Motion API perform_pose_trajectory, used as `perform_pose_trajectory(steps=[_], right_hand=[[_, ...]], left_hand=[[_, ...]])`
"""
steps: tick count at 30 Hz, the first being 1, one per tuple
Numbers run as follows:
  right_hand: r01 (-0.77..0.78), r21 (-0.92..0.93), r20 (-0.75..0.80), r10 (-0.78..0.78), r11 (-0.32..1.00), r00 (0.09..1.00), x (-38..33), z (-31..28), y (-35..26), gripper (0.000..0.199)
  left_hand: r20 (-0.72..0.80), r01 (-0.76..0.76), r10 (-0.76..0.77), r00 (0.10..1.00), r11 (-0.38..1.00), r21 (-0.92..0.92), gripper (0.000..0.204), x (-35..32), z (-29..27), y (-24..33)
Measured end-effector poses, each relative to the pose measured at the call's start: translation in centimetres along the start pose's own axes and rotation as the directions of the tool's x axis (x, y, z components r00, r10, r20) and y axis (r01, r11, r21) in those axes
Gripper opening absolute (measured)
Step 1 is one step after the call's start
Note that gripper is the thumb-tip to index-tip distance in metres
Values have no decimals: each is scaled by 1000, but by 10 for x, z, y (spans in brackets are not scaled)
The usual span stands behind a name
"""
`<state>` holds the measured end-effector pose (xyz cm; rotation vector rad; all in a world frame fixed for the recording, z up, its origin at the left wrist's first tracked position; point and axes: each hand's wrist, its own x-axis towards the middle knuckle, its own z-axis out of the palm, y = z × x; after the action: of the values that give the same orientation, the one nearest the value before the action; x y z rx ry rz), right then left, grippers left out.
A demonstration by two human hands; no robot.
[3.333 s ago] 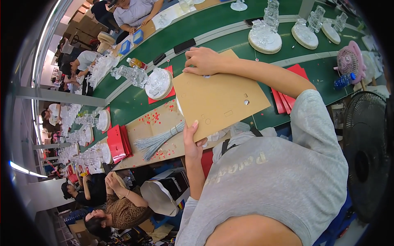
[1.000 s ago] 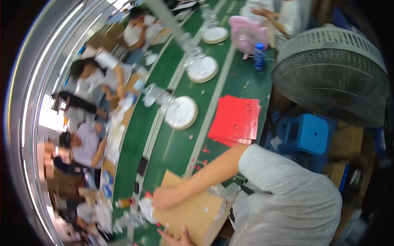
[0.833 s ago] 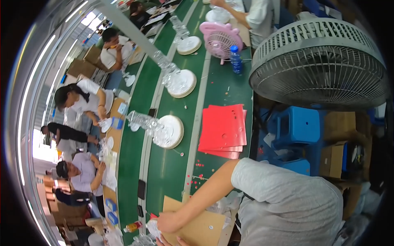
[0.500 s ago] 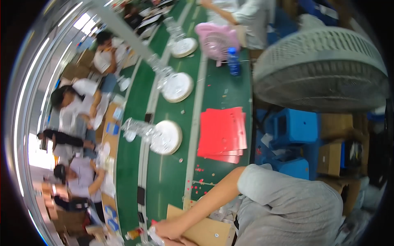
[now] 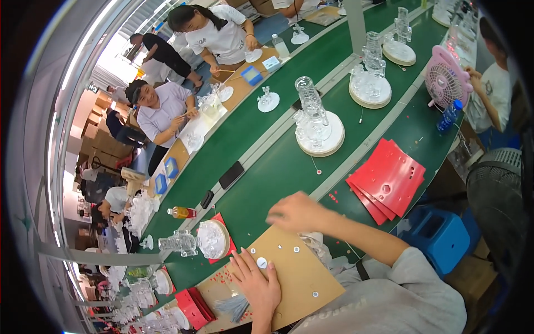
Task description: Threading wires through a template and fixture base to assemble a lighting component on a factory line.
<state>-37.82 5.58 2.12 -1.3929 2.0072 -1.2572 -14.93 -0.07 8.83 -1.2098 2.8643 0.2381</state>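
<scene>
My left hand (image 5: 258, 286) lies palm down and flat on a brown board (image 5: 311, 273), fingers stretched out and spread. Several small white discs are on the board, one (image 5: 262, 263) beside the left fingertips. My right hand (image 5: 295, 212) is over the board's far corner, smeared by motion, so its fingers and anything in them cannot be made out. Just beyond the left fingertips, a round white base with clear plastic parts (image 5: 214, 239) rests on a red sheet (image 5: 230, 245). A bundle of thin grey strips (image 5: 232, 306) lies left of that hand.
Red sheets (image 5: 386, 181) are stacked on the green table (image 5: 256, 203) at right; another red stack (image 5: 193, 309) is lower left. A phone (image 5: 231, 175), a bottle of orange liquid (image 5: 182, 212) and clear-topped round bases (image 5: 320, 133) stand beyond. A pink fan (image 5: 445, 78) and blue stool (image 5: 436, 234) are at right.
The view has swung left. Before, my right hand was low over the board by something white; now it is at the far corner. My left hand now shows fully, flat on the board.
</scene>
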Motion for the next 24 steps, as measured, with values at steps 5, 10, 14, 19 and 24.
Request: perform_pose_trajectory(steps=[5, 10, 14, 19, 24], right_hand=[[-457, -345, -354, 337, 820, 872, -78, -12, 129, 41], [-633, -384, -599, 341, 672, 725, -168, -43, 190, 58], [-644, -487, -633, 270, 590, 726, -188, -70, 235, 69], [-741, -453, -617, 425, 497, 662, -200, -50, 264, 71], [-700, -422, -641, 357, 576, 680, -212, -49, 265, 70]], left_hand=[[-54, -28, 25, 998, 998, -58, 68, 1, -1, -5], [-65, -163, 150, 987, 930, -329, 55, 8, -2, -1], [-36, -258, 257, 966, 937, -234, 55, 10, -2, -16], [-73, -345, 339, 938, 933, -105, 50, 9, -12, -22], [-138, -305, 285, 948, 941, -147, 41, 7, -12, -15]])
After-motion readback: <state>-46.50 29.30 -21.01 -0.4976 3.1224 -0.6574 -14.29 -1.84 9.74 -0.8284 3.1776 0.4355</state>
